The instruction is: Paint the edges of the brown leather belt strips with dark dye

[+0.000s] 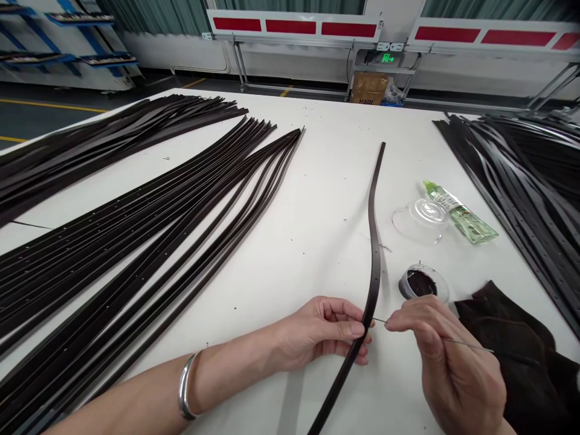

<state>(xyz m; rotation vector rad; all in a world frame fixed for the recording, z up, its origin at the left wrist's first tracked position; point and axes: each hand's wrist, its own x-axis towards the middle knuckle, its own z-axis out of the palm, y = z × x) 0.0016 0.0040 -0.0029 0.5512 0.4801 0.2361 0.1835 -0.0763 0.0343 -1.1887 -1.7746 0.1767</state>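
Note:
A long black strap (374,254) with small holes runs up the white table in front of me. My left hand (324,331), with a silver bangle at the wrist, pinches the strap's edge between thumb and fingers. Closed around a thin metal needle-like rod (469,345) is my right hand (448,356). The rod's tip meets the strap's right edge beside my left fingertips. Just beyond the right hand stands a small clear cup of dark liquid (420,283). A dark cloth or leather piece (512,344) lies partly behind that hand.
Bundles of similar straps (149,241) spread over the left of the table (317,199), and another bundle (521,199) lies at the right edge. A clear plastic lid (421,219) and a green squeeze bottle (462,214) lie beyond the cup. A cardboard box (369,89) stands behind the table.

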